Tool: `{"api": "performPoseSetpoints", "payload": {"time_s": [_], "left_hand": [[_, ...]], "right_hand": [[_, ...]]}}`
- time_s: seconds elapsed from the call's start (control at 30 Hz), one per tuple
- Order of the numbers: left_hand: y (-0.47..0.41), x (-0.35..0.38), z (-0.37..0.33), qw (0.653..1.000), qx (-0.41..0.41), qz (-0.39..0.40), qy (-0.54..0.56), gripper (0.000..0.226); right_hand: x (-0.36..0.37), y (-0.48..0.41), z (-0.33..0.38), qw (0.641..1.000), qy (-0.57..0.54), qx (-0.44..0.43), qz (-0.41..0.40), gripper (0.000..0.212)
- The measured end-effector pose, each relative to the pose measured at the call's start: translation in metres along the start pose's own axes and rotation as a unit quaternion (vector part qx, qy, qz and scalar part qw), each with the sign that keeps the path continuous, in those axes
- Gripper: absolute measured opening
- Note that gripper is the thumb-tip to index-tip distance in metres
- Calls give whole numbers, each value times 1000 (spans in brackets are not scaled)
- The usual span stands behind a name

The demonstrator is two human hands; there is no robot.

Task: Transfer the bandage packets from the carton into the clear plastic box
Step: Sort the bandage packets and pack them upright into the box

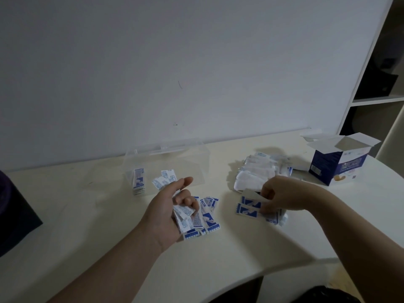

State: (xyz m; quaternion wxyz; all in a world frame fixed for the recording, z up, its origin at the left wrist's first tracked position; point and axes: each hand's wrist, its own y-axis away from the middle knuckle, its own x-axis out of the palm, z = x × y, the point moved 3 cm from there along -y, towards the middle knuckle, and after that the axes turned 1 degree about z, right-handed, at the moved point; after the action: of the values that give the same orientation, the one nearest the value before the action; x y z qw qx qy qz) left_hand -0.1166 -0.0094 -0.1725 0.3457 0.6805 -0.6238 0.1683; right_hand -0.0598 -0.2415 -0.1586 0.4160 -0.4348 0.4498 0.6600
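Note:
My left hand [168,213] holds a fanned bunch of blue-and-white bandage packets [196,217] just above the table, in front of the clear plastic box [196,158]. Inside the box a small upright stack of packets [138,181] stands at the left and a few loose packets [164,181] lie beside it. My right hand [282,196] pinches a packet from a small pile [251,209] on the table. Behind it lies a large heap of packets [260,171]. The blue-and-white carton [336,167] stands open at the far right.
The cream table [91,237] curves inward at the front right. A dark object [15,215] sits at the left edge. A white wall rises right behind the box, and white shelves [376,101] stand at the far right.

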Motion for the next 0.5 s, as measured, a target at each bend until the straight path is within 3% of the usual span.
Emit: {"api": "performPoseSetpoints", "payload": {"time_s": [0.1,0.23,0.33,0.4,0.5], "left_hand": [[-1,0,0,1000,4,1,-6,16],[-4,-1,1,999,11,13,-32,13],[-3,0,3,993,31,25,-111,12],[0,1,5,986,40,30,-162,14],[2,2,7,978,51,38,-199,4]], "right_hand": [[-3,3,-1,999,-49,-15,-9,20],[-13,11,7,976,-195,-45,-85,16],[-10,11,27,928,-352,-67,-101,20],[1,7,41,888,-449,-68,-75,10],[14,2,64,822,-563,-74,-34,20]]}}
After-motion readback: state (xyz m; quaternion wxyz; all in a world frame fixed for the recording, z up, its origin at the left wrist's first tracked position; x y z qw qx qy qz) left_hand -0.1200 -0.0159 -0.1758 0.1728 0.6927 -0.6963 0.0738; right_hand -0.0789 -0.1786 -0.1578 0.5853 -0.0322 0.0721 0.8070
